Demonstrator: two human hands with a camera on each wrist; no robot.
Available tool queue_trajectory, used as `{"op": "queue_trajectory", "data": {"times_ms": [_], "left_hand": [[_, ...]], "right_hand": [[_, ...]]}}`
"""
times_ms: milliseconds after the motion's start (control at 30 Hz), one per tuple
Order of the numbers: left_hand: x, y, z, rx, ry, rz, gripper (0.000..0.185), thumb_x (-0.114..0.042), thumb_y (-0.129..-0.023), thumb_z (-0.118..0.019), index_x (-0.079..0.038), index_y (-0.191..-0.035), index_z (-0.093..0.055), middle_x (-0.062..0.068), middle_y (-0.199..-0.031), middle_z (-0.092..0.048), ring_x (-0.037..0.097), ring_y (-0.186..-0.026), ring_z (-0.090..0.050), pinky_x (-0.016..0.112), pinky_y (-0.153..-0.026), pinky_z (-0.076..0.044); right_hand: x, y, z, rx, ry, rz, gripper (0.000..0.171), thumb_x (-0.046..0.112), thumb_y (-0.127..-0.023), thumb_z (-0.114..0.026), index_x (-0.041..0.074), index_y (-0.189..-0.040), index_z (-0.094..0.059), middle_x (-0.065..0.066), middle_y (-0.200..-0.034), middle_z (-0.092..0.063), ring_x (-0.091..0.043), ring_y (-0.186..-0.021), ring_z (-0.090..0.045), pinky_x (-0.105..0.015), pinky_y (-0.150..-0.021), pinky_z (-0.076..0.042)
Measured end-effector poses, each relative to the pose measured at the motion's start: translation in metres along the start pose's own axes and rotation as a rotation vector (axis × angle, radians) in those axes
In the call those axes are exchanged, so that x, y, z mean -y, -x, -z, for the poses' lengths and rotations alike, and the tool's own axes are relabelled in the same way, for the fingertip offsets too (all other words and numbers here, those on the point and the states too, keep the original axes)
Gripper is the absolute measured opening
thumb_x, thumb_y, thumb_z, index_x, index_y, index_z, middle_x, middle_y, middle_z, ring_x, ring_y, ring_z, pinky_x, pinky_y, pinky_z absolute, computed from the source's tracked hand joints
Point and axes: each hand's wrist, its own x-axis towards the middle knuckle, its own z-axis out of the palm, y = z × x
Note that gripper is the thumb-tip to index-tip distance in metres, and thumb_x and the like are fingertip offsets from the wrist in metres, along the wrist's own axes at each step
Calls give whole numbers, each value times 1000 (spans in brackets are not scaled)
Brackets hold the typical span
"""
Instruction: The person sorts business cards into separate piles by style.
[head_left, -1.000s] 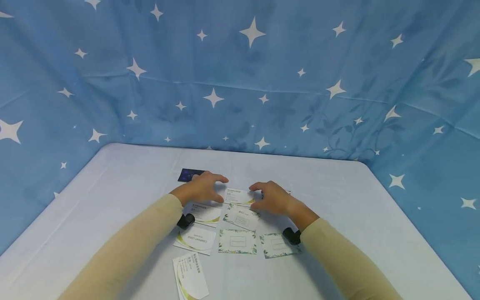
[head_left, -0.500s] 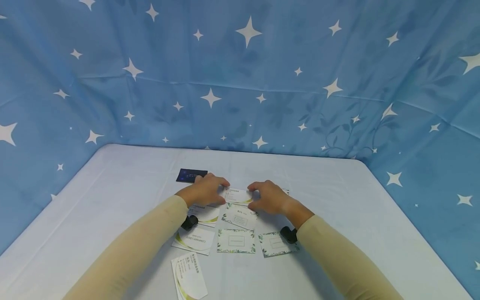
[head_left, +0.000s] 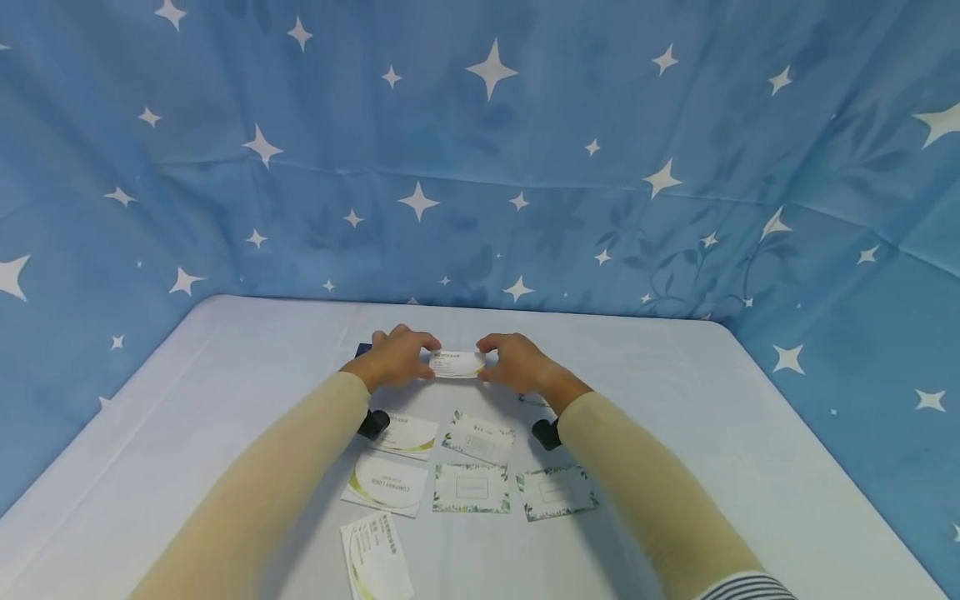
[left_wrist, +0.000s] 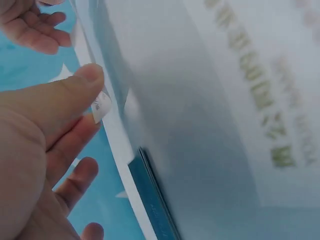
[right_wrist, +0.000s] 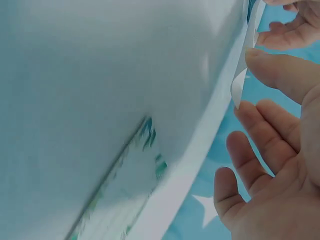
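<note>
A white business card (head_left: 457,364) with a gold curve and small print is held up between both hands, above the far part of the table. My left hand (head_left: 397,357) pinches its left end between thumb and index finger; the other fingers are spread loosely. At the opposite end my right hand (head_left: 517,363) pinches it the same way. In the right wrist view the card (right_wrist: 240,82) appears nearly edge-on and slightly bowed. A dark blue card stack (left_wrist: 152,200) lies beyond the left hand, mostly covered in the head view. Under the right forearm is a leaf-bordered card (right_wrist: 125,195).
Nearer on the white table (head_left: 225,400) lie gold-curved cards (head_left: 386,483), another slanted gold-curved card (head_left: 377,557), and leaf-bordered cards (head_left: 471,488), (head_left: 557,493). A tilted leaf-bordered card (head_left: 478,437) sits behind them. A blue star-patterned curtain (head_left: 480,167) hangs along the table's back edge.
Both hands have closed on the card's ends and lifted it from behind the tilted leaf-bordered card, moving it up and away. The other cards stay in place.
</note>
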Motion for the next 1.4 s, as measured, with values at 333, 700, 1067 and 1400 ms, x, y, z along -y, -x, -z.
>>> {"op": "queue_trajectory", "data": {"times_ms": [333,700,1067,1400], "left_hand": [[11,-8,-1,27,12,42,51,-28,-94,-73,-16,-141,-59,4,-137,-57,28,-127,-42,54,-101,-23],[18,-14,0,60,12,86,54,-29,-94,-73,-18,-144,-56,5,-139,-56,30,-131,-39,56,-103,-23],[20,-12,1,49,47,67,58,-33,-93,-74,-19,-145,-54,9,-140,-54,31,-133,-38,56,-102,-23],[29,18,14,26,121,-36,61,-34,-91,-75,-18,-146,-54,11,-148,-50,35,-138,-39,60,-103,-25]], "right_hand": [[1,-20,-12,13,-36,-37,53,18,-93,-72,9,-142,-56,-7,-142,-56,-27,-136,-44,-42,-109,-34],[3,-23,-14,21,-49,-56,55,21,-93,-73,11,-144,-55,-7,-144,-54,-28,-140,-40,-43,-113,-29],[0,-21,-15,-4,-109,-81,60,27,-91,-76,16,-146,-54,-4,-148,-51,-27,-138,-42,-44,-111,-32],[12,1,-10,25,-231,-44,60,31,-88,-78,17,-142,-57,1,-139,-58,-24,-129,-49,-46,-104,-40]]}}
